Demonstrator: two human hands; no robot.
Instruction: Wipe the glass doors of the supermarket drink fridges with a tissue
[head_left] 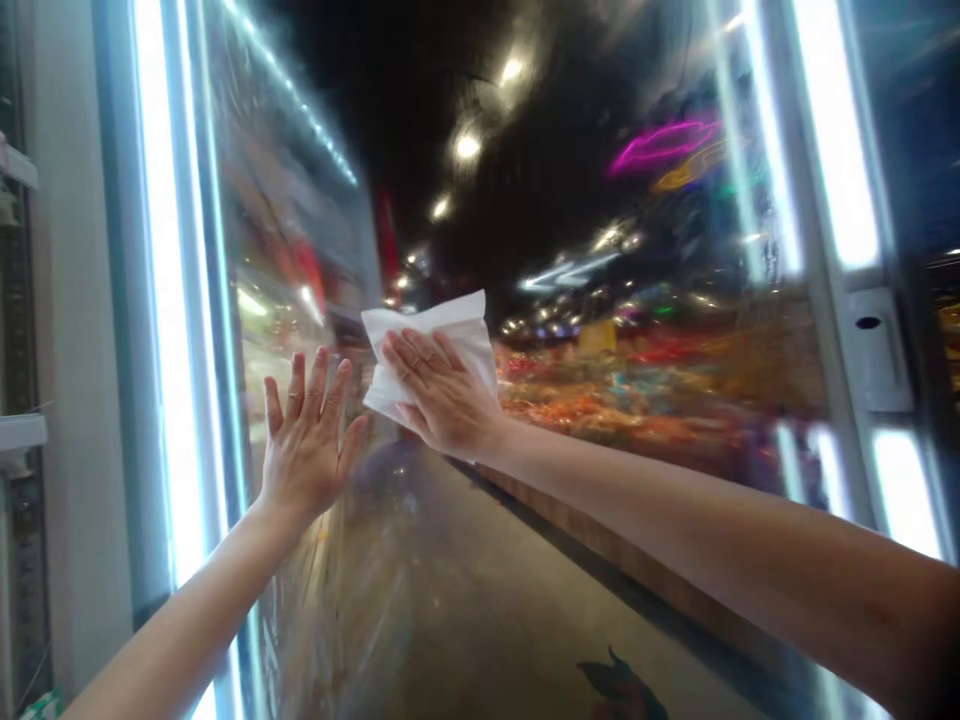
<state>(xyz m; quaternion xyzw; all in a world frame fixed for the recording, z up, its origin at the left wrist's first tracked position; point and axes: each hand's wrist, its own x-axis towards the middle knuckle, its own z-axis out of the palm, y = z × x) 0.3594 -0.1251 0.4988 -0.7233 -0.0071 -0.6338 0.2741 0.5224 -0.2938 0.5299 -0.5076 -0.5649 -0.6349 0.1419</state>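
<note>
both hands flat on a glass door [465, 560], one over a cloth.

right hand [442, 390] spread open, palm pressing a folded white cloth [450, 330] to the glass, arm stretched long from the lower right. left hand [307, 440] just beside it, fingers splayed and upright, seemingly bare against the pane. a lit door frame strip [169, 300] stands left of the left hand; reflections blur the glass.

Two hands [307, 440] [442, 395], one white cloth [450, 335], one glass door [600, 300]
</note>
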